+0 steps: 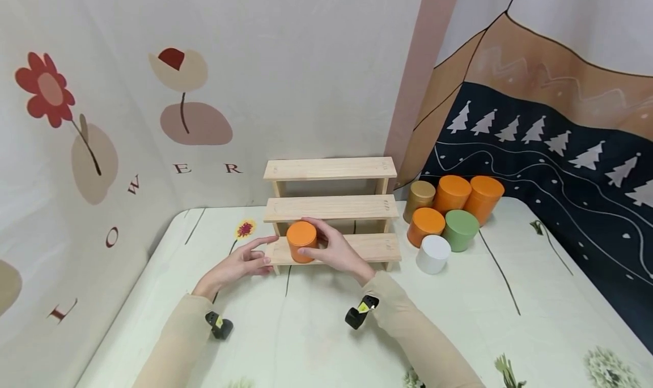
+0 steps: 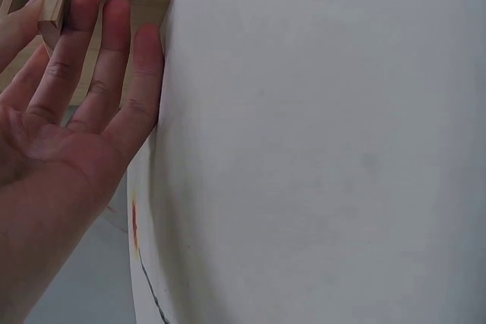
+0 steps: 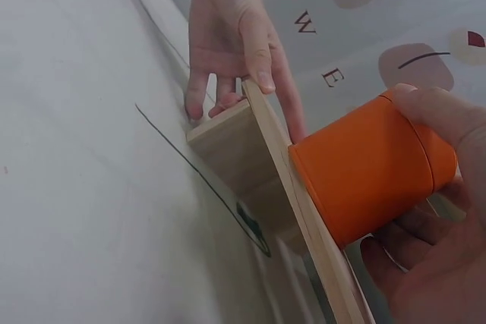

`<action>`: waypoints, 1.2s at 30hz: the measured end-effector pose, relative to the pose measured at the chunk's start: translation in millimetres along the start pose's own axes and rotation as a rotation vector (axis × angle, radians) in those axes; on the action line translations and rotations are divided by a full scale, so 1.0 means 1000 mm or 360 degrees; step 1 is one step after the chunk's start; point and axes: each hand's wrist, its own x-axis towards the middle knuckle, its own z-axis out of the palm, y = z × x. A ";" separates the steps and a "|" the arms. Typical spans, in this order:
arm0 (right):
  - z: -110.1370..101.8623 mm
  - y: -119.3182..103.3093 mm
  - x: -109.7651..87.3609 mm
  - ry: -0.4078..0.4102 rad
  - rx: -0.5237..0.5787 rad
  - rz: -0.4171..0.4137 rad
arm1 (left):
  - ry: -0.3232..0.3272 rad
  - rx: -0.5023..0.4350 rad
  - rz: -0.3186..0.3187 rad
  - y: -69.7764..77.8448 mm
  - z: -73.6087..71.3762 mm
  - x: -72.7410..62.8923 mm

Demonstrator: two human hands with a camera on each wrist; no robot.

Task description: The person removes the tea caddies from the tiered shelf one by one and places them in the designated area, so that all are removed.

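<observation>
A three-step wooden shelf [image 1: 331, 208] stands on the cloth-covered surface. On the left part of its lowest step stands an upright orange lidded canister [image 1: 301, 242]. My right hand [image 1: 338, 252] holds this canister from the right, thumb on one side and fingers on the other, as the right wrist view shows. At the left end of the same step, my left hand [image 1: 240, 265] grips the board; in the left wrist view the thumb and fingers lie on either side of its end [image 2: 59, 5]. The canister's underside is hidden against the step.
Right of the shelf stand several more canisters: a gold one [image 1: 420, 200], orange ones [image 1: 425, 226], a green one [image 1: 461, 230] and a white one [image 1: 433, 254]. A printed cloth [image 1: 306, 71] hangs close behind the shelf. A dark patterned cloth [image 1: 561, 178] borders the right side.
</observation>
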 end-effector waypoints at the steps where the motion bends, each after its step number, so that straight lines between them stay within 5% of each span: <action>1: -0.001 -0.004 -0.002 -0.0003 -0.0004 0.0003 | 0.0001 0.0001 0.0005 0.000 0.000 0.000; 6: -0.008 -0.008 -0.008 0.0010 -0.0003 0.0014 | 0.0005 -0.0002 0.0020 -0.002 -0.001 0.001; 14: -0.015 0.024 -0.012 0.0094 0.0054 0.0038 | 0.0004 -0.0046 0.0014 -0.001 0.000 0.000; 36: -0.064 0.021 -0.052 0.0322 0.0018 0.0133 | -0.0012 -0.0036 0.0047 0.000 0.000 -0.001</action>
